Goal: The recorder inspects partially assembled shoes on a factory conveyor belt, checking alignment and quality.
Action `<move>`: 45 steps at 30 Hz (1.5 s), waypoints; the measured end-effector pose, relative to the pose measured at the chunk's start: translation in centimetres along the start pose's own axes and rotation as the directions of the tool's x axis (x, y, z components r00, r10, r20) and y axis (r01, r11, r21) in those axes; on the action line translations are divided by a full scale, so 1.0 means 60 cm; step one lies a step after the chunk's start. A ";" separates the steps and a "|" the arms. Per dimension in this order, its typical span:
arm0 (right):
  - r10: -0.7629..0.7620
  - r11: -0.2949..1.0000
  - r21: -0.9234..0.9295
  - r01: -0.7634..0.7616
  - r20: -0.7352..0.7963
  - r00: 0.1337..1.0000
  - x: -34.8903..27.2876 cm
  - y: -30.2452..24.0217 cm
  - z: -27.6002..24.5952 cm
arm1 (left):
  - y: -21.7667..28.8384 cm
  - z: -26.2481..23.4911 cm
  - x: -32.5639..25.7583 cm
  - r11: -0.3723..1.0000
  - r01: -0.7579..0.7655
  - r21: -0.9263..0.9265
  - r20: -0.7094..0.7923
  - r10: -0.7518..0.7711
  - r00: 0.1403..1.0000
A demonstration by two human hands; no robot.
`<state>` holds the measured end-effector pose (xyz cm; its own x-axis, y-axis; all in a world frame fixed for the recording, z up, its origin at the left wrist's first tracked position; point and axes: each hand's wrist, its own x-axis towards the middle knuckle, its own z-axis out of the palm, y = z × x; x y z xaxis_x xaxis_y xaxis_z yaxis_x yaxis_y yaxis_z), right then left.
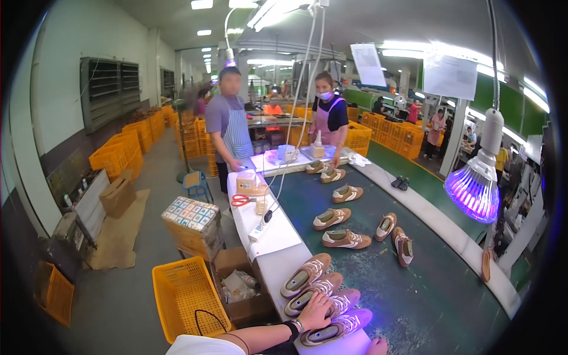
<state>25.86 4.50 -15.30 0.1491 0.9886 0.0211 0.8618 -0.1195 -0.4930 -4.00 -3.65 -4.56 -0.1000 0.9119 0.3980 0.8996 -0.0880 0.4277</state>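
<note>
Several tan sneakers with white laces stand in a row at the near left edge of the green-topped table. My left hand (316,312) lies over the middle of this row, its fingers stretched apart on a sneaker (342,303). Nearer to me is another sneaker (337,327), tinted by violet light. Beyond my hand stand a sneaker (322,285) and the row's farthest sneaker (306,274). My right hand (377,347) shows only in part at the lower edge, right of the nearest sneaker. Its fingers are mostly out of the picture.
More sneakers (346,239) stand along the green tabletop (408,302). Red scissors (240,200) and a power strip (258,229) lie on the white left ledge. A yellow crate (183,284) is at my left. A violet lamp (475,183) hangs at right. Two people stand at the far end.
</note>
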 end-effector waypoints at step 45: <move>-0.092 0.993 -0.087 0.075 -0.220 0.971 -0.012 -0.007 0.010 | -0.003 0.003 0.007 0.999 0.016 0.036 0.103 -0.020 0.994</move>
<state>25.11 3.89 -15.63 0.1721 0.9509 0.2572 0.9094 -0.0530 -0.4125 -4.15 -3.19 -4.60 -0.0733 0.9499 0.3038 0.9127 -0.0590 0.4044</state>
